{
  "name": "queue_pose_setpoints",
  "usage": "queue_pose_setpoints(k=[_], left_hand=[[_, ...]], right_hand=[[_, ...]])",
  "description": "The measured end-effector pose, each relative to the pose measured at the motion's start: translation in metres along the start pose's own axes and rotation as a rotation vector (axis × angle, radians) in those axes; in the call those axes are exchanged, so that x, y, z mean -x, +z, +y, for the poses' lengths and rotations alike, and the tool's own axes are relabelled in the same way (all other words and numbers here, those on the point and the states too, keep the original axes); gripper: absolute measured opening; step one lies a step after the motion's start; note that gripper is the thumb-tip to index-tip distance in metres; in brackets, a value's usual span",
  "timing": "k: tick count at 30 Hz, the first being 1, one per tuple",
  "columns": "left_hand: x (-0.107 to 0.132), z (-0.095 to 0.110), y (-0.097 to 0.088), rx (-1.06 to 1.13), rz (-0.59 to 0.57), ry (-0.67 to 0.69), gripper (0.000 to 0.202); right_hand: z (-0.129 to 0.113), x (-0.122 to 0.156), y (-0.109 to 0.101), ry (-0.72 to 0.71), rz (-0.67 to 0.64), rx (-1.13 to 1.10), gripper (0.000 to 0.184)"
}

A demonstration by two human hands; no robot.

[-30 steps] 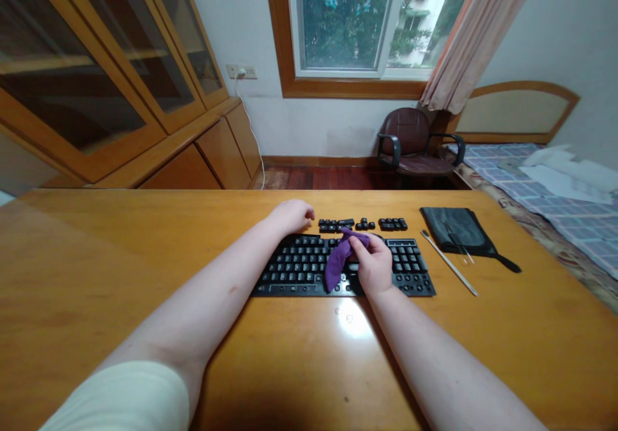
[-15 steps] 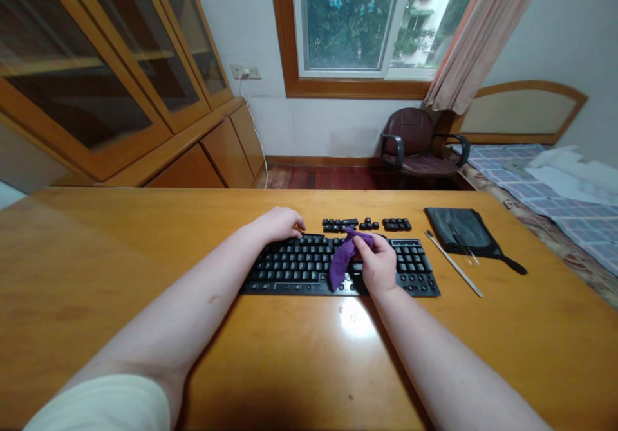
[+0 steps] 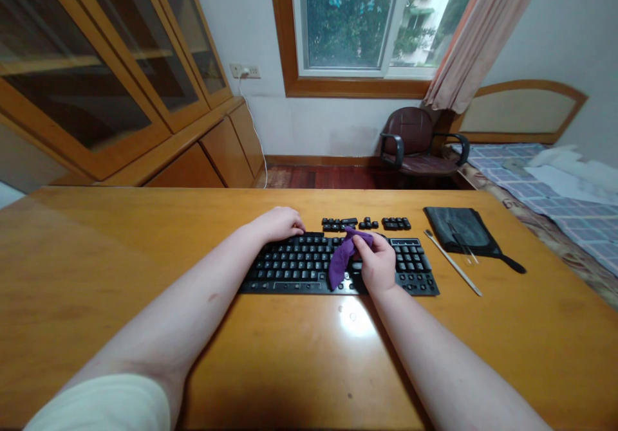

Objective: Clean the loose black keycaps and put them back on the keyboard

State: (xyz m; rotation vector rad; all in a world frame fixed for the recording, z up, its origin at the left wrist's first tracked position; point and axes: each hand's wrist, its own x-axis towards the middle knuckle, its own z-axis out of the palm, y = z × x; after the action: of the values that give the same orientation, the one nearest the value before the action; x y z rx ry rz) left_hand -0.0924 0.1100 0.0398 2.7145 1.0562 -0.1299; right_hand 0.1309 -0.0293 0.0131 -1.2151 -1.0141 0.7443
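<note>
Right hand (image 3: 379, 267) clutches a purple cloth (image 3: 339, 260) over a black keyboard (image 3: 290, 267); left hand (image 3: 277, 223) rests on its far edge, grip unclear. Some keycaps (image 3: 367, 224) lie detached behind it; most are seated.

Left arm (image 3: 193, 309): bare, stretched forward, angled inward.
Left hand (image 3: 279, 223): palm down, fingers loosely curled, resting flat.
Right arm (image 3: 434, 360): bare, angled inward.
Right hand (image 3: 379, 265): knuckles up, thumb and fingertips pinched together.
</note>
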Motion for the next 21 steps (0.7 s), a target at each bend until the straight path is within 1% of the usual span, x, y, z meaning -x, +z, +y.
queue_pose_setpoints(k=[4, 11, 15, 17, 21], left_hand=[[-0.0005, -0.0004, 0.0006, -0.039, 0.006, -0.005, 0.02], [-0.0018, 0.004, 0.0041, -0.062, 0.003, -0.08, 0.025], [-0.0025, 0.0063, 0.0044, -0.09, 0.062, -0.148, 0.032], [-0.0038, 0.0057, 0.0055, -0.112, 0.081, -0.172, 0.031], [-0.0063, 0.0034, 0.0092, -0.124, 0.077, -0.196, 0.028]], right_hand=[[-0.0004, -0.0004, 0.0, 0.006, -0.001, -0.005, 0.025], [-0.0003, -0.001, -0.0002, -0.005, -0.004, 0.013, 0.025], [-0.001, -0.0007, -0.0001, -0.004, -0.001, 0.004, 0.024], [-0.0013, -0.0006, 0.0001, -0.005, 0.002, -0.003, 0.024], [-0.0009, -0.0004, 0.0006, -0.003, 0.002, -0.014, 0.023]])
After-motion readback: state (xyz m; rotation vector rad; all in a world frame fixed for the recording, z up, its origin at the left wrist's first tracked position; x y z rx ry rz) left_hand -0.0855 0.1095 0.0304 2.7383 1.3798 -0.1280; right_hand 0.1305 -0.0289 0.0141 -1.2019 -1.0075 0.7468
